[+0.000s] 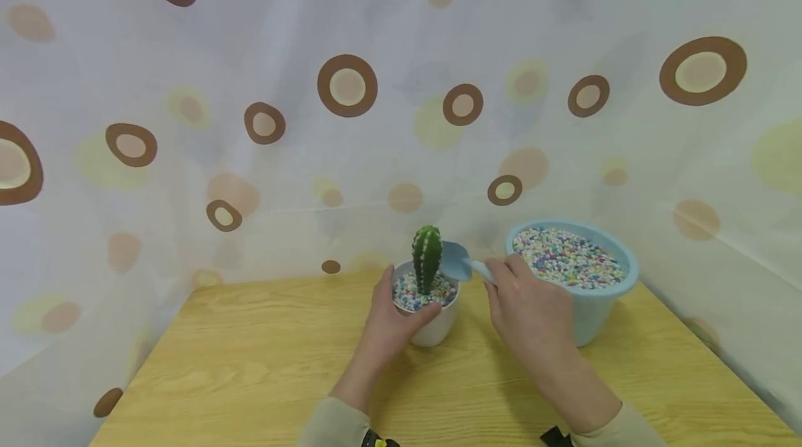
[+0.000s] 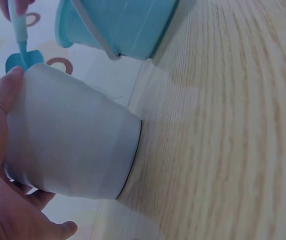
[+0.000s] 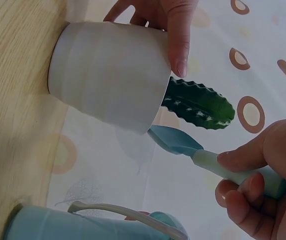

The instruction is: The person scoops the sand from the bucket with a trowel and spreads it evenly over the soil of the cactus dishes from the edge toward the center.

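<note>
Two hands over bare front tabletop (image 1: 250,377) | left hand (image 1: 390,325) fingers curled round white pot (image 1: 432,325), mid-table | right hand (image 1: 532,315) pinching blue scoop (image 1: 460,262), blade at pot rim beside cactus (image 1: 427,257) | blue pebble bucket (image 1: 595,308) near right edge | curtain (image 1: 313,85) behind

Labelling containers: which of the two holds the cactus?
The small white pot, gripped by the left hand. The bigger blue bucket to its right holds only coloured gravel, no plant.
</note>
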The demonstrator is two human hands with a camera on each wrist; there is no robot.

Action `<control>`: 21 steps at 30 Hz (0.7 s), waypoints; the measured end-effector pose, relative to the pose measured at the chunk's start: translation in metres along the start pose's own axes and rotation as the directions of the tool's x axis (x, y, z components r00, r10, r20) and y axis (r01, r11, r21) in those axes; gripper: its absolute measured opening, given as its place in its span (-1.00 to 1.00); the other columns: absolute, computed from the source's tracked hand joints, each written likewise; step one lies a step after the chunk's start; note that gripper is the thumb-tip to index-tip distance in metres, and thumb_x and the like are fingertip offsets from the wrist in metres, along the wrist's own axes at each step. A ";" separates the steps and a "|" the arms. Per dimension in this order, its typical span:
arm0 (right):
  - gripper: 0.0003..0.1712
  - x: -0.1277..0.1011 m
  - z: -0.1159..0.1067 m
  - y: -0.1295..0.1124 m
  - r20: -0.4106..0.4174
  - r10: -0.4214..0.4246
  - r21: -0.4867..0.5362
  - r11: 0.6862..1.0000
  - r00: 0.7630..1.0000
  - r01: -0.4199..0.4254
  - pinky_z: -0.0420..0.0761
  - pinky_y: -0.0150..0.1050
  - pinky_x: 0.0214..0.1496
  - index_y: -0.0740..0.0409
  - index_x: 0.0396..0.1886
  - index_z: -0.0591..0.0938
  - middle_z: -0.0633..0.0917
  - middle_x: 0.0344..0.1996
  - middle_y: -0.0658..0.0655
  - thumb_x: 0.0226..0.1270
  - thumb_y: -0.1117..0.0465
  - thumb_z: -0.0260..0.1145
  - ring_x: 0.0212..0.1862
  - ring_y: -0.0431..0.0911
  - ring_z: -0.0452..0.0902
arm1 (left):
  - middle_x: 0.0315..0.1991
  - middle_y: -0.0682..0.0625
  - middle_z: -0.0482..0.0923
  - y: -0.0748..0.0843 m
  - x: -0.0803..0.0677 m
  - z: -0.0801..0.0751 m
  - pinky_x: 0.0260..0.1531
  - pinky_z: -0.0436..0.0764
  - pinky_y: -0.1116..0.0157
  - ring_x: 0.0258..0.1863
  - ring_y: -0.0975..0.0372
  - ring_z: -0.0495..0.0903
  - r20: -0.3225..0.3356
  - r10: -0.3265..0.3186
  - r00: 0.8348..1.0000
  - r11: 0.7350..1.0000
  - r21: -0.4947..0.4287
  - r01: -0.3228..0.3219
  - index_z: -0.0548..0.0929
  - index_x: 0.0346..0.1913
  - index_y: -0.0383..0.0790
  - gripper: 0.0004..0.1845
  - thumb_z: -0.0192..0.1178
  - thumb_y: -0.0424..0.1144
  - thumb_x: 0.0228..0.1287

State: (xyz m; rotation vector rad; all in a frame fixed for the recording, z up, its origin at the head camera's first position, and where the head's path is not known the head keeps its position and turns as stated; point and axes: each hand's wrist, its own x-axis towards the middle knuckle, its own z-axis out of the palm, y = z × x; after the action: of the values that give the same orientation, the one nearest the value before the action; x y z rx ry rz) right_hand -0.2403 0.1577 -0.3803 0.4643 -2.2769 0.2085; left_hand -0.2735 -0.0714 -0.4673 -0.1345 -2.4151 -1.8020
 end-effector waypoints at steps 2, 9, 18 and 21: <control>-0.71 0.001 0.000 0.000 -0.011 -0.001 0.006 1.000 1.000 0.001 0.39 -0.15 -0.73 0.19 0.01 0.82 0.71 -0.27 0.20 0.34 0.27 0.64 -0.68 -0.02 0.43 | 0.74 -0.28 0.04 0.000 -0.001 0.000 0.62 0.21 -0.21 0.67 -0.16 0.17 -0.015 0.003 1.000 1.000 0.001 -0.002 -0.03 0.81 -0.23 0.30 0.61 0.15 0.29; -0.69 0.006 -0.002 0.006 -0.088 -0.002 0.002 1.000 0.996 0.002 0.38 -0.06 -0.76 0.20 0.01 0.84 0.70 -0.32 0.20 0.28 0.27 0.64 -0.69 0.05 0.47 | 0.70 -0.30 0.13 -0.001 -0.004 -0.002 0.59 0.23 -0.26 0.63 -0.19 0.25 -0.061 0.013 0.998 1.000 0.013 -0.012 0.02 0.79 -0.27 0.30 0.63 0.17 0.25; -0.66 0.005 -0.021 0.018 -0.050 0.102 0.042 0.994 0.994 -0.100 0.31 -0.07 -0.75 0.15 0.11 0.84 0.78 -0.20 0.24 0.37 0.21 0.57 -0.70 0.07 0.45 | 0.70 -0.29 0.14 0.000 -0.003 0.000 0.59 0.25 -0.24 0.63 -0.18 0.26 -0.059 0.018 0.998 1.000 0.015 -0.017 0.03 0.79 -0.26 0.30 0.64 0.15 0.24; -0.62 0.001 -0.026 0.025 -0.020 0.130 0.049 0.990 0.991 -0.129 0.32 -0.06 -0.73 0.12 0.12 0.84 0.76 -0.19 0.22 0.33 0.20 0.62 -0.68 0.07 0.48 | 0.71 -0.28 0.14 -0.001 -0.002 0.002 0.59 0.27 -0.23 0.63 -0.17 0.26 -0.050 0.018 0.999 1.000 0.019 -0.017 0.03 0.79 -0.25 0.30 0.63 0.16 0.24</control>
State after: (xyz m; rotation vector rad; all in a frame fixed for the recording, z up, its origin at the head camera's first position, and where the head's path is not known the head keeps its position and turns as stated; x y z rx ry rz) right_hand -0.2334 0.1876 -0.3621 0.3369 -2.2847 0.3327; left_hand -0.2719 -0.0693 -0.4688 -0.1066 -2.3884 -1.7534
